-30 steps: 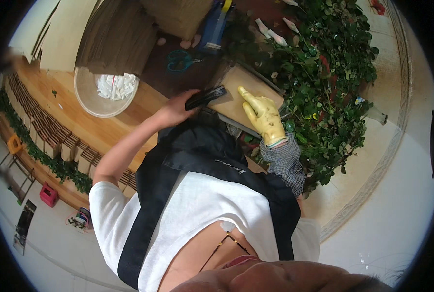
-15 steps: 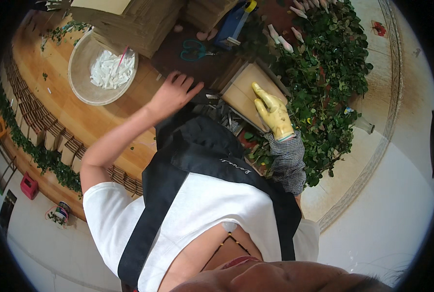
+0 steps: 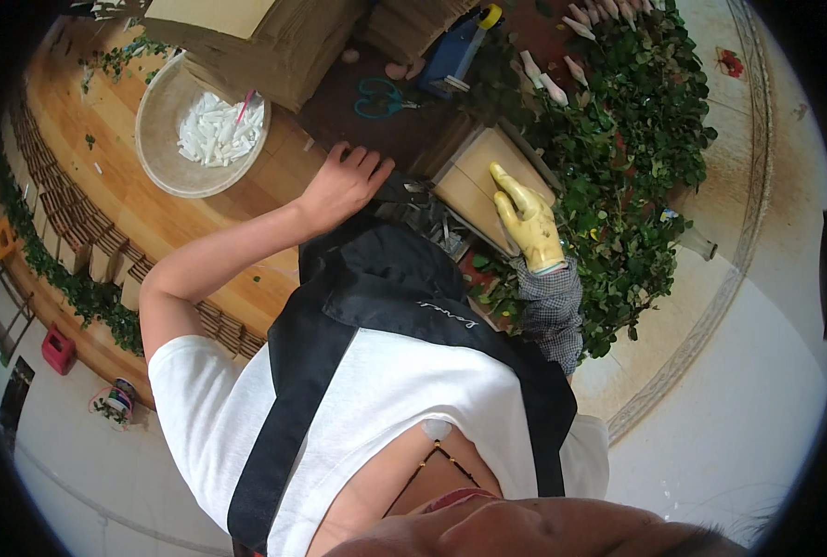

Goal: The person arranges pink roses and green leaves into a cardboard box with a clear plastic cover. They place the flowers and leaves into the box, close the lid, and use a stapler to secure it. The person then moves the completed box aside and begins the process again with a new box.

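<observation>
My bare left hand (image 3: 347,186) hovers over the near edge of the dark brown work surface (image 3: 339,125), its fingers a little bent and slightly apart, with nothing visible in them. Just right of it are a dark fixture and loose metal bits (image 3: 446,230). My right hand (image 3: 532,223), in a yellow glove and checked sleeve, lies on a tan rectangular panel (image 3: 469,181) with its fingers stretched out. That panel sits tilted inside an edged frame or box. Against the right forearm and beyond it spreads a heap of leafy stems (image 3: 627,204).
Tall brown cardboard stacks (image 3: 284,65) stand at the back. Teal-handled scissors (image 3: 381,98) and a blue tape dispenser (image 3: 451,65) lie on the surface. A pale basin (image 3: 154,153) of white pieces stands left. Wrapped rose buds (image 3: 553,90) top the stems; a glass bottle (image 3: 701,245) lies right.
The fingers of my left hand have drawn closer together and bent more, and its elbow has swung outward. My right hand keeps its place on the panel. The whole view has shifted slightly.
</observation>
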`<state>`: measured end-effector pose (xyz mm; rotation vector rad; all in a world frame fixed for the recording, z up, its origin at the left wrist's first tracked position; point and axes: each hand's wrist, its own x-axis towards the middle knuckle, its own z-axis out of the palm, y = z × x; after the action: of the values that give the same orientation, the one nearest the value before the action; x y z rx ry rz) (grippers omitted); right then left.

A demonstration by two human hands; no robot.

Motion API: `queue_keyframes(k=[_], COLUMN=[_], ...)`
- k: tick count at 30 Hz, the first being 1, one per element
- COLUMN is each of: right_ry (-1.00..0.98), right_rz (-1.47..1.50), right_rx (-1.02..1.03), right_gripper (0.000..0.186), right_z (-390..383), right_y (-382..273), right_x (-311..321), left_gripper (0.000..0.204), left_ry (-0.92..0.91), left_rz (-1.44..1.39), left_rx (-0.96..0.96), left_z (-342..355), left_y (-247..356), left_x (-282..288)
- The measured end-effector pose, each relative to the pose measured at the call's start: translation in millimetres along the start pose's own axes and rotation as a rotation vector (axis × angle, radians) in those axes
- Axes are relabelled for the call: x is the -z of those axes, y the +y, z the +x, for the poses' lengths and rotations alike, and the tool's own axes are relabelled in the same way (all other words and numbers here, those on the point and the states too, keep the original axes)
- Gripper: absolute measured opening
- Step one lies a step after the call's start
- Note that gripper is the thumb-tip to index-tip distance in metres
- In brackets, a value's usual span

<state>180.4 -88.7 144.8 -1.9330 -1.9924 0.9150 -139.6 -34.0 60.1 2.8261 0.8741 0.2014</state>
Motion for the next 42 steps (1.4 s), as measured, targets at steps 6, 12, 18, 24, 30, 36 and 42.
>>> queue_keyframes(k=[6, 12, 18, 24, 30, 36, 42], right_ry=[-0.028, -0.074, 0.042, 0.071, 0.106, 0.088, 0.235], right_rz=[0.026, 0.018, -0.026, 0.011, -0.047, -0.012, -0.003], right_rx=[-0.080, -0.133, 0.006, 0.019, 0.085, 0.040, 0.095], right_gripper=[0.039, 0.040, 0.044, 0.042, 0.047, 0.046, 0.044], right_z=[-1, -1, -1, 1, 1, 0, -11], right_y=[-2, -5, -4, -2, 1, 5, 0], right_x=[3, 6, 2, 2, 1, 1, 2], left_gripper=[0.036, 0.014, 0.049, 0.033, 0.035, 0.041, 0.032], left_ry=[0.191, 0.031, 0.085, -0.784, -1.063, -0.974, -0.794], left_rz=[0.026, -0.066, -0.206, -1.567, -1.782, -1.590, -1.609], left_rx=[-0.222, -0.154, -0.318, 0.849, 0.742, 0.900, 0.832], left_z=[27, 29, 44, 85, 152, 159, 123], left_y=[-16, -33, -81, -68, -73, -52, -32], left_x=[0, -39, -10, -8, -16, -16, -18])
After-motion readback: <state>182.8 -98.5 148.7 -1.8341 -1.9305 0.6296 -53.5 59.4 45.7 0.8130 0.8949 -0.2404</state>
